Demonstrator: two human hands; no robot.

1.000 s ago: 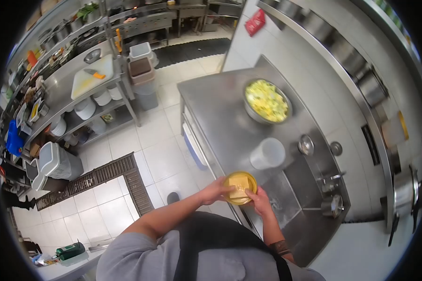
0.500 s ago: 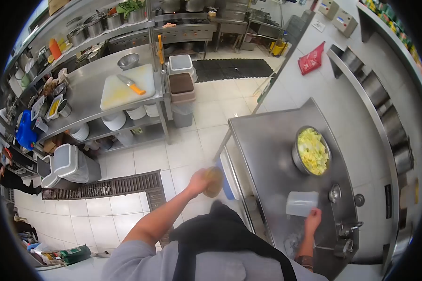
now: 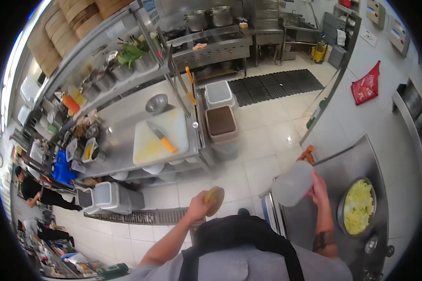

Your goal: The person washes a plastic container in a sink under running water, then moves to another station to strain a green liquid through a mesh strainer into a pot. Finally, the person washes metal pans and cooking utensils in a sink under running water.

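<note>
My left hand [image 3: 198, 207] is closed on a round, flat-looking yellowish-brown thing [image 3: 214, 200], its kind unclear, held over the floor in front of my body. On the other side, my right hand [image 3: 318, 187] grips a translucent white plastic container [image 3: 290, 185] by its side. That container is raised at the near-left edge of the steel table [image 3: 333, 175], partly hiding the corner. A metal bowl [image 3: 341, 210] of chopped yellow-green leaves [image 3: 359, 206], which look like cabbage, stands right of my right forearm.
A small metal bowl [image 3: 371, 244] lies below the larger one. Across the aisle, a knife [image 3: 163, 137] rests on a white cutting board [image 3: 143, 152] on a steel counter. Lidded bins [image 3: 222, 121] stand at its end. Two people [image 3: 37, 192] are at the far left.
My view has swung left. The right hand has lifted the white container from the tabletop and carried it toward the table's left edge. The left hand still holds the brownish round thing.
</note>
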